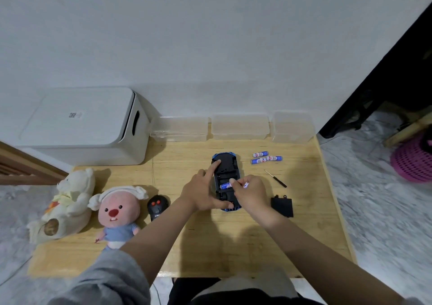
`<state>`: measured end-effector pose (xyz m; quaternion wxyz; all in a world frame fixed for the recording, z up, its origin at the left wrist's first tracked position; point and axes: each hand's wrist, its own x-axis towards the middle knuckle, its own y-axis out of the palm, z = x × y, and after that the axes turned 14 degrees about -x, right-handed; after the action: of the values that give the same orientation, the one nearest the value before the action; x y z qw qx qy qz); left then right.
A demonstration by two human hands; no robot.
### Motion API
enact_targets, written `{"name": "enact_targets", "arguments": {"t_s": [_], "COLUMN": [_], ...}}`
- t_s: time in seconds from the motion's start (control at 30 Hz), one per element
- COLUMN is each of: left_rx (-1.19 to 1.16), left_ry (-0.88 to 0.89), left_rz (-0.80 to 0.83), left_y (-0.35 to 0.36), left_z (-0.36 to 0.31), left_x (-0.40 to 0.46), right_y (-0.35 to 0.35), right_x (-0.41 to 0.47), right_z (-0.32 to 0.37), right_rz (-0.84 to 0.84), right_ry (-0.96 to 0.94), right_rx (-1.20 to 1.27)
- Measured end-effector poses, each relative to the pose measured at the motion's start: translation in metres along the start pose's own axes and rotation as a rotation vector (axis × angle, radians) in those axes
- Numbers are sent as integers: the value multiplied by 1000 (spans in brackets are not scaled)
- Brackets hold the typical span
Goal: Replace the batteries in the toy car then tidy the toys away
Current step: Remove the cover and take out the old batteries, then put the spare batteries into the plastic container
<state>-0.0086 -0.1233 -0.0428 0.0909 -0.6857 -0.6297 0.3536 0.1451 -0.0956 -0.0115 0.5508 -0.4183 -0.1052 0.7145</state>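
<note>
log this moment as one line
step: battery swap | left hand: steadies upturned toy car | right hand: pinches battery at open bay | loose batteries, screwdriver, cover: on table

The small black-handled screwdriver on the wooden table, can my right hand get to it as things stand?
Probably yes. The small black-handled screwdriver lies in the open beside your right hand with nothing between, but that hand holds a blue and white battery, so set that down first.

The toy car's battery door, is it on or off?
Off. The black battery cover lies on the wooden table, apart from the upside-down blue toy car, whose compartment is open.
</note>
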Motion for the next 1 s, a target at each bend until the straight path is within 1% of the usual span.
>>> {"name": "enact_targets", "arguments": {"t_s": [0.1, 0.17, 0.27, 0.37, 0.43, 0.5, 0.53, 0.67, 0.7, 0.77, 0.87, 1.0], "left_rx": [2, 6, 26, 50, 69, 90, 102, 162, 177, 198, 210, 215], "left_ry": [-5, -9, -10, -23, -33, -30, -23, -6, 4, 33, 76, 180], "left_rz": [4, 0, 2, 10, 11, 2, -2, -19, -35, -83, -190, -353], "left_y": [0, 0, -1, -1, -2, -3, -3, -5, -5, -4, 0, 3], "left_z": [0, 0, -1, -4, -5, -5, -6, -12, -13, -14, -16, -29], "left_x": [-1, -1, -2, -3, -4, -4, -4, -5, -6, -6, -6, -1], "right_y": [-1, -2, 1, -4, -8, -16, -20, -44, -48, -54, -58, -68], "right_x": [0, 0, 6, 13, 18, 23, 25, 32, 34, 37, 40, 42], "right_z": [3, 5, 9, 11, 10, 8, 6, -2, -4, -6, -7, -5], "right_rz": [-62, -95, -104, -62, -31, 33, 90, 399, 464, 558, 594, 563], "right_ry": [-94, -180, -262, -264, -224, -140, -81, 201, 243, 266, 287, 341], "right_rx": [-78, -170, -257, -192, -132, 10, 125, 720, 841, 992, 1086, 1238]}}
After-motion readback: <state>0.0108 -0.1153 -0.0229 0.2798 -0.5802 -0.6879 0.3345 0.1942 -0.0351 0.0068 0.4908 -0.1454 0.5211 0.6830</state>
